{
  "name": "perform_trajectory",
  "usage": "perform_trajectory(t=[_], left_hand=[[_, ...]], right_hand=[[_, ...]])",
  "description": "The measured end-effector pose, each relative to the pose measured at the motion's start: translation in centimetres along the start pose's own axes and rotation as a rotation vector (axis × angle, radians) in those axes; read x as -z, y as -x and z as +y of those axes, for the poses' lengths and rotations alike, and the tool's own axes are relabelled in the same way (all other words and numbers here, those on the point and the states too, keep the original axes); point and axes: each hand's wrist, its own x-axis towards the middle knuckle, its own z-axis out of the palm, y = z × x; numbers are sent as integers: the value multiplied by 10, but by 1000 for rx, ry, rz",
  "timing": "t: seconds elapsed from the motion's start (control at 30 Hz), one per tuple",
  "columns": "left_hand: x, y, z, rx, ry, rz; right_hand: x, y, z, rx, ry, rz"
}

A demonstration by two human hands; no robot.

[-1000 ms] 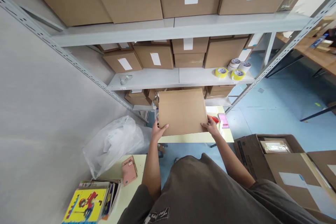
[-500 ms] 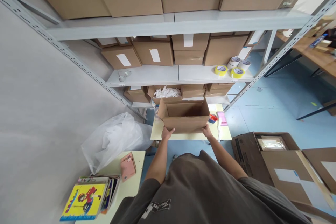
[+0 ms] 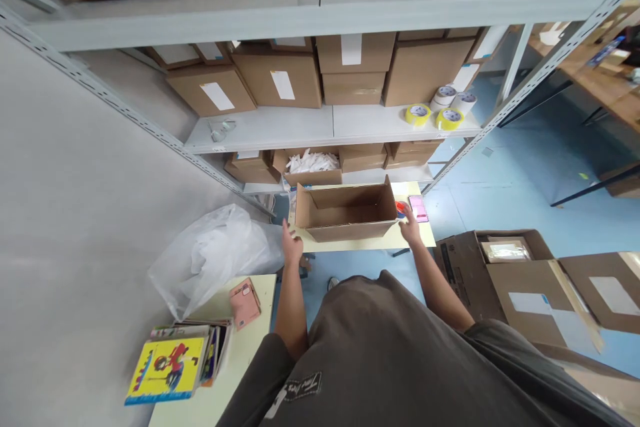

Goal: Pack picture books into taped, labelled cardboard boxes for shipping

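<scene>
An open-topped cardboard box [image 3: 350, 232] stands upright on a pale yellow table [image 3: 370, 245] in front of me, its inside facing up. My left hand [image 3: 292, 245] is beside the box's left end, fingers apart and pointing forward, holding nothing. At the right end, my right hand [image 3: 410, 227] is off the box with its fingers spread, close to a red and blue tape roll [image 3: 401, 209]. A pink phone-like item [image 3: 419, 209] lies just beyond that hand on the table.
Shelving ahead holds cardboard boxes [image 3: 280, 77], yellow tape rolls [image 3: 417, 114] and a box of white pieces [image 3: 313, 162]. A plastic bag [image 3: 220, 253] sits at left, above a stack of books [image 3: 167, 367] and a pink notebook [image 3: 245, 303]. Large cartons [image 3: 520, 300] stand on the right.
Both hands have let go of the cardboard box and moved outward to its sides. The box now rests on the table with its opening more visible. The view has shifted slightly.
</scene>
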Motion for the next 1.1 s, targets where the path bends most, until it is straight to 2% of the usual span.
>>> perform_trajectory(t=[0.03,0.1,0.17,0.23,0.33,0.4,0.43,0.53,0.63,0.77,0.93,1.03,1.1], left_hand=[[12,-5,10,-58,33,92],[29,-14,37,-196,60,256],[34,-22,68,-360,21,296],[30,-26,95,-483,-53,158],[18,-28,113,-544,-264,-180],[11,-28,107,-484,-446,-322],[8,-28,100,-433,-529,-370],[0,-27,72,-279,-702,-509],[-13,-24,48,-232,-773,-588],[-31,-15,30,-263,-718,-520],[-43,0,19,-280,-580,-396],[-45,4,18,-255,-484,-369],[-47,3,17,-232,-432,-368]], right_hand=[[13,-7,-9,-26,-26,59],[34,-20,-34,25,-43,155],[43,-32,-64,183,-23,215],[39,-41,-93,349,-19,166],[16,-46,-115,487,74,-103],[1,-46,-114,503,261,-239],[-4,-45,-109,484,371,-265],[-12,-43,-89,395,635,-275],[-13,-45,-77,363,760,-302],[-27,-66,-81,362,811,-301],[-53,-119,-87,318,793,-264],[-67,-146,-85,261,827,-373],[-76,-154,-82,231,873,-466]])
